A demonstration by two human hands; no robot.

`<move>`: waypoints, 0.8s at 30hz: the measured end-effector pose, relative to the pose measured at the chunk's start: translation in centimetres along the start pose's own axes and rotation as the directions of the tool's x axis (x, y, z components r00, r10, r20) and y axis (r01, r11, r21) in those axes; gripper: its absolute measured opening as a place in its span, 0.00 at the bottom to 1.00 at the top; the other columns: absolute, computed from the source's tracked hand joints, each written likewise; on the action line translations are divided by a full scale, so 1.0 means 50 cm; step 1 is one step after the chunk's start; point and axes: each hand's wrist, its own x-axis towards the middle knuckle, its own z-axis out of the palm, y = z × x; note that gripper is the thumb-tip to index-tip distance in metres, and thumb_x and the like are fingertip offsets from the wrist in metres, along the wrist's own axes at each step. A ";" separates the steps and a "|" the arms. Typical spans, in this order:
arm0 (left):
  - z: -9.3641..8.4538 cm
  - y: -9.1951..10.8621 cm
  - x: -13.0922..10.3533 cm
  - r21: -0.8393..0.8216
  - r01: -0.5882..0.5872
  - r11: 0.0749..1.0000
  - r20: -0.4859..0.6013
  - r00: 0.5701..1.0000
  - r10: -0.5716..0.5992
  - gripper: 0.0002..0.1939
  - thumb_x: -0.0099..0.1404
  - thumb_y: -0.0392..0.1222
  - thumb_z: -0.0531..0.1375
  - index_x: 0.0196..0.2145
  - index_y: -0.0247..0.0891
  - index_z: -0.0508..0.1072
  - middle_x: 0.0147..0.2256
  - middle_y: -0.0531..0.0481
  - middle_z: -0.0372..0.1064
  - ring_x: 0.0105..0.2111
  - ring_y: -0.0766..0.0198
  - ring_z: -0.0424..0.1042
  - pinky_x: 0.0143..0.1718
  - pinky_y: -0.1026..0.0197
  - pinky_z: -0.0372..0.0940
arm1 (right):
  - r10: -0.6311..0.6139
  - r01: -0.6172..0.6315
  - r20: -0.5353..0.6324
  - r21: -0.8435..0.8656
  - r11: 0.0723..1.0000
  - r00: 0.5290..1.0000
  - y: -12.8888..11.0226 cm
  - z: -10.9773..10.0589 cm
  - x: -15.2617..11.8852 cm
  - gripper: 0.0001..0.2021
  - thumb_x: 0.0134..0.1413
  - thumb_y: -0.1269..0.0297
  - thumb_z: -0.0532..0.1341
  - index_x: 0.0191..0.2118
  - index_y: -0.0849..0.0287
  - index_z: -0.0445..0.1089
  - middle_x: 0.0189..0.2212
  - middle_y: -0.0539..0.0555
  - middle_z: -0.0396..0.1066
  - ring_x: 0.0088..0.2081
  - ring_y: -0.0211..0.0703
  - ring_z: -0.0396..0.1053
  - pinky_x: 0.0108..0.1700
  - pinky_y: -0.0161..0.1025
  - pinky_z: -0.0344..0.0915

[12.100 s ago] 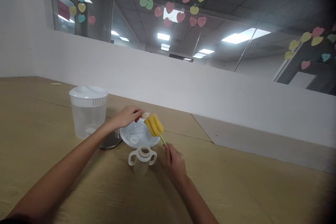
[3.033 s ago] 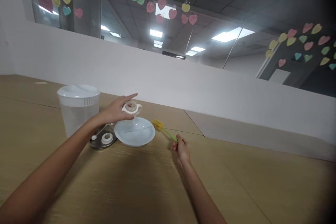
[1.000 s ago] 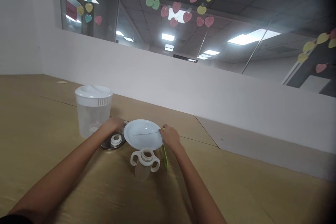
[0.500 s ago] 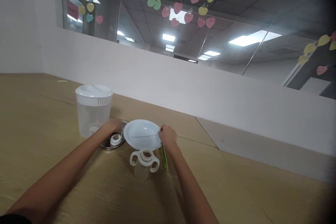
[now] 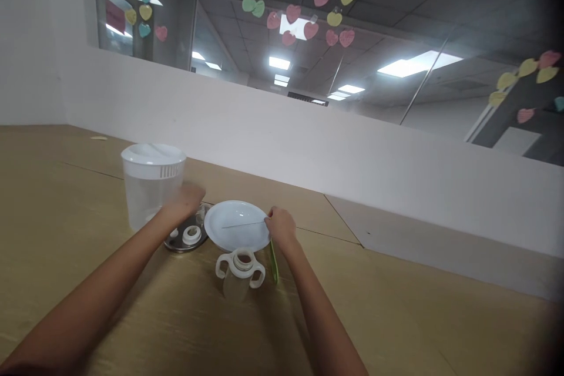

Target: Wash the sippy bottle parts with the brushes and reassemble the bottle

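The white bowl (image 5: 238, 210) is being met at its right rim by the right hand (image 5: 282, 227). The fingers are being bent in close there, but it cannot be told if the bowl's edge or the thin line (image 5: 242, 225) is being pinched. This line is being seen across the bowl, running from side to side, with its right end at the right fingertips, so the right hand is nearer to it. Just below that hand, the green handle (image 5: 274, 264) is being seen, its long way pointing back toward the person; its top end is being hidden. The left hand (image 5: 187, 200) is being shown as a blur at the far side of the round tray (image 5: 180, 250), in front of the big tub (image 5: 145, 191). If it is being left open or closed on something cannot be told. On the tray, a white ring (image 5: 191, 241) and a small white piece (image 5: 174, 234) are being held up. The bottle with two handles (image 5: 238, 279) is being held upright by the table (image 5: 176, 317), on the near side of the bowl, between both arms.
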 end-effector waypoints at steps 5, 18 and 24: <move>-0.043 0.011 -0.023 0.097 -0.022 0.995 -0.085 0.996 0.030 0.11 0.51 0.33 0.56 0.33 0.34 0.75 0.36 0.36 0.72 0.38 0.50 0.70 0.35 0.58 0.61 | -0.084 0.086 -0.019 0.306 0.948 0.996 -0.043 -0.009 -0.005 0.08 0.48 0.70 0.57 0.36 0.60 0.70 0.30 0.52 0.71 0.32 0.37 0.69 0.33 0.32 0.63; -0.055 0.037 -0.019 -0.285 -0.483 0.828 -0.208 0.874 0.439 0.12 0.53 0.35 0.49 0.25 0.35 0.73 0.29 0.49 0.72 0.29 0.64 0.67 0.29 0.67 0.57 | -0.073 0.323 -0.366 0.686 0.652 0.928 -0.100 -0.025 -0.052 0.25 0.60 0.51 0.45 0.20 0.61 0.65 0.16 0.49 0.61 0.20 0.33 0.61 0.25 0.29 0.58; -0.045 0.044 -0.014 -0.351 -0.519 0.780 -0.209 0.855 0.474 0.11 0.53 0.35 0.49 0.24 0.33 0.72 0.27 0.49 0.70 0.27 0.65 0.66 0.29 0.67 0.58 | -0.118 0.655 -0.754 0.468 0.594 0.646 -0.105 -0.129 -0.126 0.25 0.64 0.57 0.42 0.19 0.60 0.62 0.16 0.48 0.60 0.19 0.32 0.60 0.24 0.30 0.57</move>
